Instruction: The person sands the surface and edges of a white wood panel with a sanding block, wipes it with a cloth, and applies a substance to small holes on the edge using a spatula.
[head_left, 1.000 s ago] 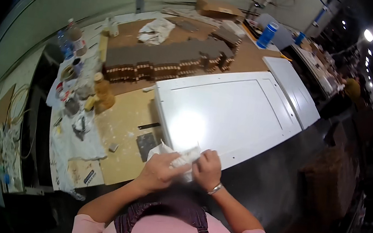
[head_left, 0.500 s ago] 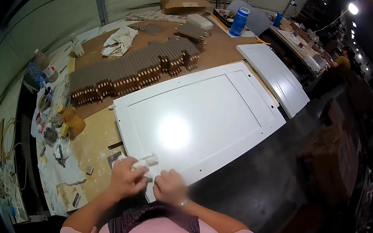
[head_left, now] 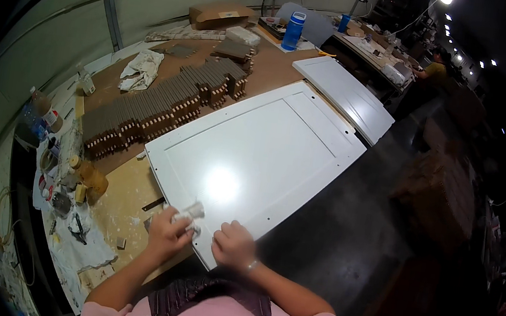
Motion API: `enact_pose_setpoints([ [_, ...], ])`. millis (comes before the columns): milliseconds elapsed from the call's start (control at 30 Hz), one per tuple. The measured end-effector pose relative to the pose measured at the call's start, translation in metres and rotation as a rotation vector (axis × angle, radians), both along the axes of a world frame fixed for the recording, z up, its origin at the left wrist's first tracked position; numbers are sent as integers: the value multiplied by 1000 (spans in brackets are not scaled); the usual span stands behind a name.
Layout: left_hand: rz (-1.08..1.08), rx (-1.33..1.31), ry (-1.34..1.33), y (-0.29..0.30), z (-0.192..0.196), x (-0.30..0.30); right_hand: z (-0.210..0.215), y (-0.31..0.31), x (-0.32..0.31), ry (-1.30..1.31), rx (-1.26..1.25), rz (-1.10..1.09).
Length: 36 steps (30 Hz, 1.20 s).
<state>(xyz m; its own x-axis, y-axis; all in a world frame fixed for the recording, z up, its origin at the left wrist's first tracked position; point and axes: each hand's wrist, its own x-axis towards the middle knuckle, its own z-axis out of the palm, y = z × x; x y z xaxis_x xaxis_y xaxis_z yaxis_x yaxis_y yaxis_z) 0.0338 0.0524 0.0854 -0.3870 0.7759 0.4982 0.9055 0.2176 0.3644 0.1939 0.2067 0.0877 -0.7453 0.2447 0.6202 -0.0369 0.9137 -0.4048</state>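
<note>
Left hand (head_left: 168, 234) gripping white cloth (head_left: 192, 211), right hand (head_left: 234, 246) curled (fist-like), white panel (head_left: 266, 153) beneath

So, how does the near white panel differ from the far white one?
The near panel is larger; the far panel is narrower. Dark spots dot the near panel's border; none show clearly on the far panel. The left hand and right hand are at the near panel, away from the far panel. Both are white and shiny.
</note>
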Motion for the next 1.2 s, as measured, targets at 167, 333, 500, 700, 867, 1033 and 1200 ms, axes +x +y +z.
enact_pose_setpoints([
  [167,-8,8,-249,-39,5,9,7,-7,3,7,-18,0],
  [333,135,215,-392,-32,17,-23,11,-28,-5,-143,-27,-24],
  [500,-206,-59,49,8,20,-22,21,-37,-20,-356,21,-111],
  [700,433,-76,-25,32,-7,-196,25,-52,-35,-523,46,-82],
  [867,-173,12,9,31,-5,-99,17,-44,-35,-522,-15,-130],
  [1033,250,-153,117,41,-9,-194,23,-53,-34,-520,-30,-86],
  [1200,247,-382,-341,67,16,-195,19,-48,-38,-508,-62,-92],
])
